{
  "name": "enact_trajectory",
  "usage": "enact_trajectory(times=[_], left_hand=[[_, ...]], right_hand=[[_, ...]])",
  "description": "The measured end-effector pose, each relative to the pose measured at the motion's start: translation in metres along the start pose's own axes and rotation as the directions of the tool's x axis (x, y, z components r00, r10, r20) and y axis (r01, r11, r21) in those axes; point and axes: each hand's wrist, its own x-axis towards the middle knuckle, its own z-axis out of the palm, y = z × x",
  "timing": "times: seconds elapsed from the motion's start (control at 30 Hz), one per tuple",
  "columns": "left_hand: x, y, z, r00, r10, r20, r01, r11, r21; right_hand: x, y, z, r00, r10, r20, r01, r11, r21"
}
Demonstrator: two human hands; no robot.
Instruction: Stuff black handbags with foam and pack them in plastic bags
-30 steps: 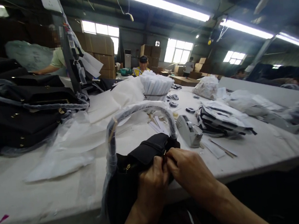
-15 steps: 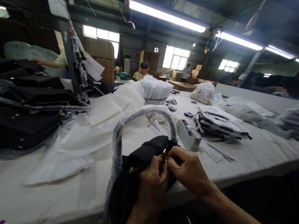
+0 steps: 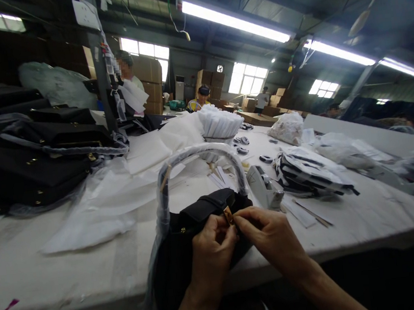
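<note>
A black handbag [image 3: 180,256] stands at the table's front edge, its arched handle [image 3: 195,151] wrapped in clear plastic. On the bag's front flap sits a gold metal clasp [image 3: 228,215]. My left hand [image 3: 211,248] is closed, with thumb and fingertips pinching the clasp from its left side. From the right, my right hand [image 3: 270,232] pinches the same clasp between thumb and forefinger. A smaller gold fitting [image 3: 183,230] shows on the bag, left of my hands. The bag's lower front is dark and partly hidden behind my left hand and wrist.
Black bags [image 3: 27,169] are piled at the left, beside white sheets [image 3: 97,201]. A tape dispenser [image 3: 265,188] stands just right of the handle. Farther right lie black straps in white wrapping [image 3: 310,171] and thin strips [image 3: 311,213]. Co-workers are in the background.
My right hand's fingers have straightened somewhat, and more of the gold clasp shows. The view has shifted slightly. A co-worker at the back left has come into sight beside the post.
</note>
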Motion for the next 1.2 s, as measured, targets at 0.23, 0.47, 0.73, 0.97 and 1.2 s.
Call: enact_trajectory(times=[0.23, 0.47, 0.73, 0.97, 1.2], left_hand=[[-0.005, -0.025, 0.01, 0.976, 0.217, 0.002, -0.208, 0.933, 0.294], [-0.006, -0.032, 0.016, 0.953, 0.293, 0.073, -0.297, 0.872, 0.389], [-0.004, -0.018, 0.013, 0.992, 0.113, -0.062, -0.115, 0.993, -0.032], [-0.003, -0.007, 0.009, 0.991, -0.135, 0.025, 0.134, 0.921, -0.367], [-0.003, 0.001, 0.007, 0.981, -0.185, 0.05, 0.188, 0.88, -0.437]], right_hand=[[0.0, -0.004, 0.003, 0.996, -0.029, 0.081, 0.062, 0.893, -0.447], [0.0, -0.009, 0.006, 0.994, 0.051, 0.093, 0.021, 0.767, -0.642], [0.003, 0.007, 0.005, 1.0, -0.013, 0.015, 0.017, 0.97, -0.242], [0.004, 0.002, -0.002, 0.969, 0.195, 0.152, -0.208, 0.975, 0.077], [0.009, 0.003, -0.002, 0.898, 0.32, 0.303, -0.409, 0.861, 0.301]])
